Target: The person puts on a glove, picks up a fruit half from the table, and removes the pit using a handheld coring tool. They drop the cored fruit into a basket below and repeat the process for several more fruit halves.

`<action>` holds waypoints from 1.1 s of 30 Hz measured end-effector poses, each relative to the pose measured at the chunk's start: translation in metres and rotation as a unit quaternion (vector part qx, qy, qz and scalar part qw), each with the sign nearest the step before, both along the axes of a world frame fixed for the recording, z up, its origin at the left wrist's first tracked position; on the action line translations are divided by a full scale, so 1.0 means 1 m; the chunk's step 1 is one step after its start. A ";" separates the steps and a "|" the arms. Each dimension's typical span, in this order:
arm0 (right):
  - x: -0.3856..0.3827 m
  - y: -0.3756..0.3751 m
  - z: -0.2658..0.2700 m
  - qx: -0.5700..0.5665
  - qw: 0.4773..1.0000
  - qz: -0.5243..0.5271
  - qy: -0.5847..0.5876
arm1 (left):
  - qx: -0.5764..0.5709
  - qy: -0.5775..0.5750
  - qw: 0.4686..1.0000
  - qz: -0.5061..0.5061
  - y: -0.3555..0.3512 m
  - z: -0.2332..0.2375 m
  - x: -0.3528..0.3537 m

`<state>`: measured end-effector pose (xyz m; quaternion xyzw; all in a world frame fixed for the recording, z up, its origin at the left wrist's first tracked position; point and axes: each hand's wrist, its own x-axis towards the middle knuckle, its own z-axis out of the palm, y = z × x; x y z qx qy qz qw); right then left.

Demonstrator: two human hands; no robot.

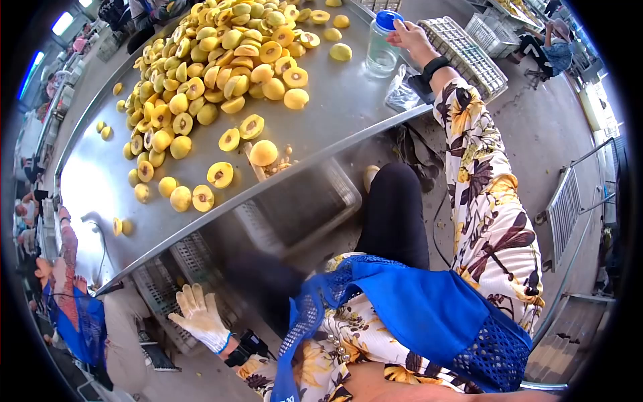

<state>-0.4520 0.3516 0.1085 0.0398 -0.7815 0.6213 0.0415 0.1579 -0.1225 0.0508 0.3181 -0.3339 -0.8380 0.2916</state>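
Observation:
My right hand, bare with a dark band at the wrist, grips the blue lid of a clear jar at the table's right end. The jar stands upright with clear liquid inside. A crumpled clear plastic bag lies just below it. My left hand, in a white glove, hangs below the table edge with fingers spread and nothing in it. A large heap of halved yellow peaches covers the table's middle. Near the front edge, a peach half lies against a narrow wooden piece beside small pits.
The metal table has a raised front rim. Plastic crates stand beyond its right end, and another crate sits underneath. A co-worker in blue is at the left; another person sits at the far right.

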 end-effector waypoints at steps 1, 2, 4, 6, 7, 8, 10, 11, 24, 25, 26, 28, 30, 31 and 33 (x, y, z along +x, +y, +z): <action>-0.001 0.004 0.000 0.007 1.000 -0.007 -0.009 | 0.005 -0.005 1.000 0.004 0.000 0.000 -0.001; -0.003 0.008 0.001 0.014 1.000 -0.014 -0.017 | 0.011 -0.010 1.000 0.008 -0.001 -0.002 -0.003; 0.002 0.016 0.006 0.041 0.999 -0.020 -0.024 | 0.014 -0.010 1.000 0.006 -0.008 -0.011 -0.002; -0.001 0.023 0.012 0.106 0.993 -0.016 -0.044 | 0.010 -0.010 1.000 -0.002 -0.010 -0.018 -0.006; -0.003 0.026 0.013 0.139 0.989 -0.013 -0.053 | 0.010 -0.014 1.000 0.002 -0.011 -0.022 -0.009; -0.036 0.051 -0.011 0.150 0.987 -0.008 -0.052 | 0.011 -0.017 1.000 0.006 -0.011 -0.025 -0.012; -0.025 0.048 0.001 0.205 0.977 -0.019 -0.060 | 0.011 -0.008 1.000 -0.006 -0.012 -0.031 -0.015; -0.019 0.045 0.005 0.231 0.971 -0.024 -0.063 | 0.011 0.005 1.000 -0.021 -0.014 -0.036 -0.015; -0.010 0.005 0.029 0.094 0.989 0.067 -0.092 | 0.031 -0.004 0.999 0.012 -0.004 -0.045 0.002; -0.009 0.010 0.027 0.116 0.988 0.060 -0.077 | 0.035 -0.013 0.999 0.023 -0.004 -0.046 0.002; -0.007 0.018 0.025 0.139 0.987 0.052 -0.061 | 0.039 -0.021 0.998 0.034 -0.005 -0.047 0.002; -0.004 0.025 0.023 0.196 0.975 0.058 -0.082 | 0.041 -0.027 0.998 0.032 -0.011 -0.049 0.001; 0.003 0.026 0.020 0.173 0.980 0.046 -0.088 | 0.036 -0.022 0.999 0.008 -0.017 -0.054 0.001; 0.009 0.028 0.020 0.161 0.982 0.039 -0.091 | 0.040 -0.012 0.999 -0.006 -0.020 -0.057 0.001; -0.014 0.062 -0.004 0.199 0.969 0.109 -0.094 | 0.045 0.010 0.998 -0.033 -0.026 -0.061 -0.001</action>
